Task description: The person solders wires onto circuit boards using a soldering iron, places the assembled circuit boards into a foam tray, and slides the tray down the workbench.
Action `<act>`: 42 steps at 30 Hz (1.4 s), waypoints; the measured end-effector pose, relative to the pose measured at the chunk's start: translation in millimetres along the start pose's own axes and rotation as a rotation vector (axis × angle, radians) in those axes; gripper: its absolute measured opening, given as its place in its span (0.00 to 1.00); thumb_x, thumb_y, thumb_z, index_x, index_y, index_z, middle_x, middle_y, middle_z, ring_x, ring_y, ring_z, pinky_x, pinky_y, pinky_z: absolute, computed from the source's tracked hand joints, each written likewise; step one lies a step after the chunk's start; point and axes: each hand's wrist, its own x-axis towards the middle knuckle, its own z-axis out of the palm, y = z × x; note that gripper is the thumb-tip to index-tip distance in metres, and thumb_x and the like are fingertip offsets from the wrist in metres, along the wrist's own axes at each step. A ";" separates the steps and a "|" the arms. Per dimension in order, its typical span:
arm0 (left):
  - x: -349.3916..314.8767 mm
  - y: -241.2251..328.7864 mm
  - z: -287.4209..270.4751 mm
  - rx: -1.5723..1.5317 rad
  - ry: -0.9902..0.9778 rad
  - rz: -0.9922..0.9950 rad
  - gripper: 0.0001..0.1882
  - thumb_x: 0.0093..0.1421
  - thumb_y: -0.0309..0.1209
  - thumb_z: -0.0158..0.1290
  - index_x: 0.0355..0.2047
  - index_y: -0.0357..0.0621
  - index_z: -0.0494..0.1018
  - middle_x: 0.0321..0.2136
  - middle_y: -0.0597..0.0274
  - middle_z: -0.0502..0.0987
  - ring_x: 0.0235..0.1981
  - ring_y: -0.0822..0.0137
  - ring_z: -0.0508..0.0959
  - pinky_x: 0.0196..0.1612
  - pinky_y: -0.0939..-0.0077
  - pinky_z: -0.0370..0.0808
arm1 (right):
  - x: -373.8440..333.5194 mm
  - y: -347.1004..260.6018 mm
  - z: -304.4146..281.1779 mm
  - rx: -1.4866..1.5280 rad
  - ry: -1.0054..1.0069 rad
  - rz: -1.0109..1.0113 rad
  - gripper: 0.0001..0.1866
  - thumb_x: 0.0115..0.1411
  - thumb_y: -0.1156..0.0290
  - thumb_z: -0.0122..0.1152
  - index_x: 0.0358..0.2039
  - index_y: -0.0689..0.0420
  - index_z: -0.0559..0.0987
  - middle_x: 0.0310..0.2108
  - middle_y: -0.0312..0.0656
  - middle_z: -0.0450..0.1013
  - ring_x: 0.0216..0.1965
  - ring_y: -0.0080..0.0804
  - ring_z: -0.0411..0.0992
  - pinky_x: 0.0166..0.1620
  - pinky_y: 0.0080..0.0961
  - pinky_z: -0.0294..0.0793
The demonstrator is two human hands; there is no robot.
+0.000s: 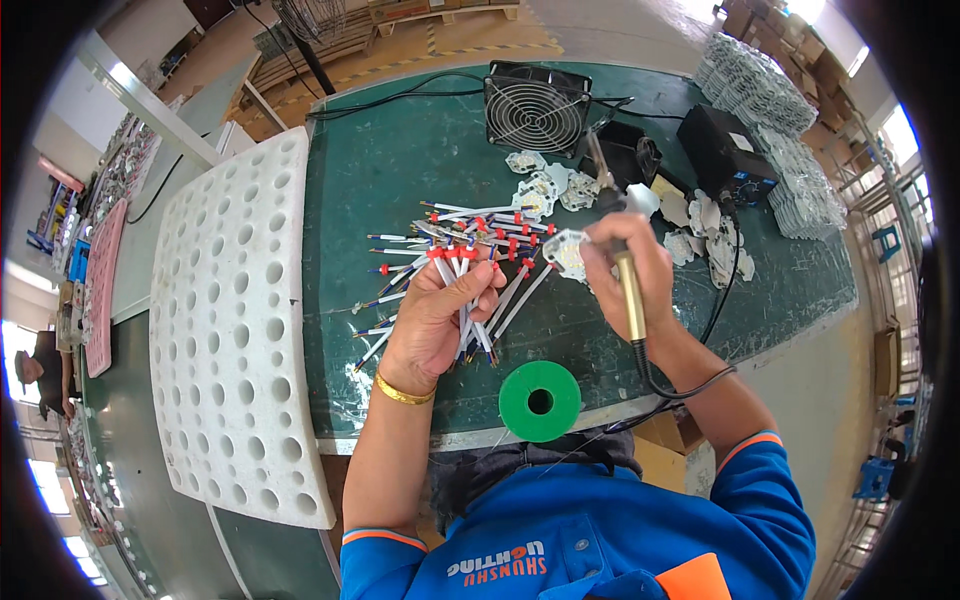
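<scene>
My left hand (pixel 440 315) grips a bundle of thin white wires with red and blue ends (pixel 470 300), fanned out over the green table mat (pixel 400 170). More of the same wires (pixel 470 228) lie in a loose pile just beyond it. My right hand (pixel 632 275) holds a soldering iron (pixel 622 250) by its yellow handle, tip pointing up and away, and also pinches a small white round board (pixel 566 252) at its fingertips. The iron's black cable (pixel 690 385) loops off the table's front edge.
A white foam tray with many round holes (pixel 235 320) lies at the left. A green solder spool (pixel 540 400) sits at the front edge. Behind are a black fan (pixel 537 105), a black soldering station (pixel 725 150), scattered white boards (pixel 705 235) and stacked white parts (pixel 770 110).
</scene>
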 end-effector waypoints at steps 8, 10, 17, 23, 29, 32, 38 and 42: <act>0.2 -0.5 4.4 0.038 -0.038 -0.071 0.11 0.56 0.32 0.51 0.34 0.37 0.70 0.22 0.63 0.74 0.15 0.77 0.66 0.18 0.86 0.60 | 15.7 -21.9 24.5 0.491 0.268 0.410 0.14 0.50 0.78 0.61 0.33 0.59 0.65 0.21 0.35 0.63 0.21 0.17 0.63 0.25 0.14 0.64; -1.8 0.8 6.3 0.035 -0.082 -0.077 0.11 0.56 0.32 0.51 0.33 0.36 0.71 0.21 0.63 0.74 0.14 0.77 0.65 0.18 0.86 0.59 | 15.8 -20.0 24.3 0.272 0.206 0.260 0.14 0.49 0.79 0.61 0.33 0.59 0.65 0.21 0.35 0.63 0.20 0.19 0.62 0.25 0.16 0.64; -2.3 2.0 8.1 0.063 -0.025 -0.095 0.10 0.56 0.32 0.50 0.32 0.36 0.71 0.20 0.64 0.73 0.14 0.77 0.64 0.18 0.86 0.58 | 9.9 -16.0 27.7 0.281 0.188 0.209 0.14 0.48 0.78 0.62 0.33 0.58 0.66 0.21 0.36 0.62 0.20 0.22 0.61 0.26 0.18 0.64; -1.8 1.9 11.5 0.077 0.003 -0.100 0.09 0.56 0.32 0.50 0.32 0.37 0.72 0.19 0.65 0.73 0.14 0.77 0.63 0.18 0.86 0.57 | 10.1 -16.2 25.8 0.280 0.173 0.223 0.14 0.49 0.76 0.62 0.33 0.57 0.66 0.21 0.35 0.62 0.20 0.22 0.61 0.26 0.18 0.64; -1.7 0.5 4.5 0.003 -0.008 -0.131 0.06 0.56 0.30 0.50 0.31 0.40 0.71 0.19 0.65 0.73 0.14 0.79 0.62 0.17 0.86 0.57 | 14.0 -12.8 19.8 0.319 0.091 -0.017 0.12 0.47 0.80 0.60 0.31 0.57 0.67 0.21 0.37 0.66 0.19 0.29 0.65 0.24 0.21 0.65; -0.9 -3.7 -0.3 -0.070 -0.039 -0.098 0.05 0.56 0.29 0.50 0.31 0.41 0.71 0.21 0.65 0.73 0.14 0.79 0.62 0.16 0.87 0.57 | 15.6 -9.1 11.4 0.362 -0.117 -0.152 0.13 0.44 0.83 0.59 0.30 0.56 0.69 0.20 0.38 0.67 0.19 0.33 0.66 0.23 0.23 0.65; 0.0 0.9 1.8 0.019 -0.004 -0.016 0.06 0.55 0.30 0.52 0.31 0.41 0.72 0.21 0.65 0.74 0.17 0.79 0.66 0.17 0.88 0.58 | 10.6 -9.4 10.3 0.461 0.123 0.072 0.15 0.45 0.80 0.63 0.32 0.59 0.68 0.24 0.40 0.68 0.25 0.28 0.67 0.31 0.23 0.67; -0.4 -3.8 13.1 0.086 0.039 0.018 0.03 0.56 0.28 0.49 0.31 0.43 0.71 0.22 0.65 0.73 0.19 0.78 0.67 0.20 0.86 0.61 | 8.6 -19.4 12.9 0.555 0.131 0.325 0.15 0.49 0.80 0.59 0.35 0.59 0.64 0.29 0.37 0.65 0.25 0.18 0.62 0.29 0.17 0.65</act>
